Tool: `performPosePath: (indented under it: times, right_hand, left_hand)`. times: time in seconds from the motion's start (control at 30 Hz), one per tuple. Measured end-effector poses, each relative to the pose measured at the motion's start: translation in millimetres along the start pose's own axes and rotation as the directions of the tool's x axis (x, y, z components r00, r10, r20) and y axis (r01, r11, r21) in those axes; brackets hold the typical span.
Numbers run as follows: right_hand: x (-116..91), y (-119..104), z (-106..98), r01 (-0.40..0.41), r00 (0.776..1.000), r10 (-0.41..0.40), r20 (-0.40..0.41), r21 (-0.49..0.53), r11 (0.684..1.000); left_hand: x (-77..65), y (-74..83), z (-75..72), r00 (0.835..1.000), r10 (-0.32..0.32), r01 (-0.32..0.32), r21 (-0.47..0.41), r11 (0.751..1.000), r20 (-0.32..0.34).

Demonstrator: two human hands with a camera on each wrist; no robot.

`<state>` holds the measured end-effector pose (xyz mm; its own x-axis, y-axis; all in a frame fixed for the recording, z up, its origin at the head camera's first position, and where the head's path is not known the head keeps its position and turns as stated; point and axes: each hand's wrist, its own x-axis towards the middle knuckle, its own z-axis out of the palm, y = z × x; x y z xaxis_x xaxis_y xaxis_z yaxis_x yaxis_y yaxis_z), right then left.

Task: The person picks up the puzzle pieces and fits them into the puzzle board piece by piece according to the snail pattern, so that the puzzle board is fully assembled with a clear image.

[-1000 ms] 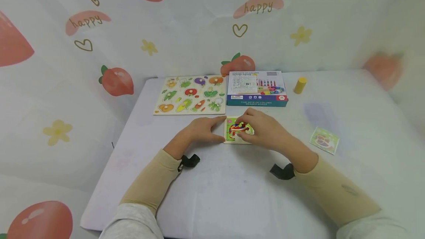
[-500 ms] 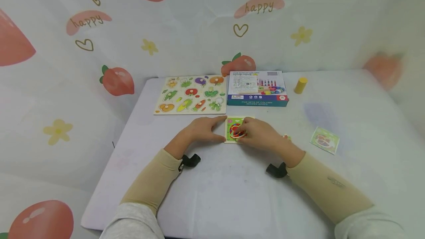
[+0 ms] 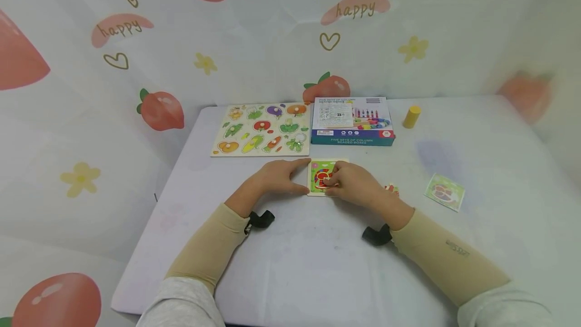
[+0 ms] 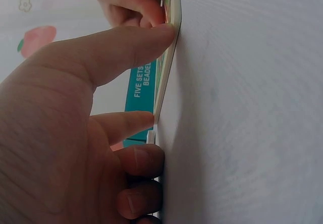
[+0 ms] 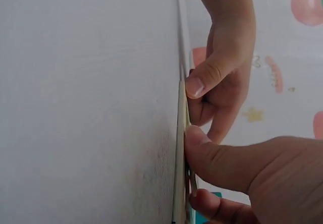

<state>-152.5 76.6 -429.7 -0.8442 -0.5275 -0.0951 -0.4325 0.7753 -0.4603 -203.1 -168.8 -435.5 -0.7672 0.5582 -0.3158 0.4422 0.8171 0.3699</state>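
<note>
A small green picture puzzle board (image 3: 313, 185) lies flat on the table in the middle of the head view. My left hand (image 3: 278, 177) touches its left edge, thumb at the near corner and index finger at the far corner. In the left wrist view the other fingers curl beside the board. Over the board, my right hand (image 3: 356, 183) pinches a red, rounded puzzle piece (image 3: 321, 177) with multicoloured markings. The right wrist view shows the thumb on this thin piece (image 5: 194, 181), close above the board, a fingertip at its far end. The right hand hides the board's right part.
Partly behind the right forearm lies a small red-and-green piece (image 3: 392, 189). A picture card (image 3: 445, 192) is farther right. Behind the board are a vegetable peg puzzle (image 3: 245, 153), a bead-set box (image 3: 351, 140) and a yellow cylinder (image 3: 411, 117).
My right hand has shifted slightly left and lower, bringing the red piece down from a tilt to lie flatter over the board. The small piece by the forearm has come into sight. My left hand stays put.
</note>
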Motion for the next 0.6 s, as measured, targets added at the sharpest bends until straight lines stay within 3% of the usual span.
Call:
performPosePath:
  times: [0.23,0.43,0.6]
  right_hand:
    - [0.1,3.4,0.2,0.063,0.998,-0.063,0.004,-0.086,0.994]
    - [-0.5,5.7,-1.1,0.031,0.999,-0.032,-0.014,-0.057,0.998]
    - [-2.8,8.0,-3.1,0.043,0.999,-0.042,0.016,-0.064,0.997]
  left_hand:
    - [0.6,-0.2,-0.1,1.0,-0.002,0.002,0.002,1.0,-0.002]
    - [0.1,0.8,-1.0,1.0,-0.009,0.009,0.001,1.0,-0.011]
    - [-0.7,3.0,0.3,1.0,-0.018,0.018,-0.005,1.0,0.003]
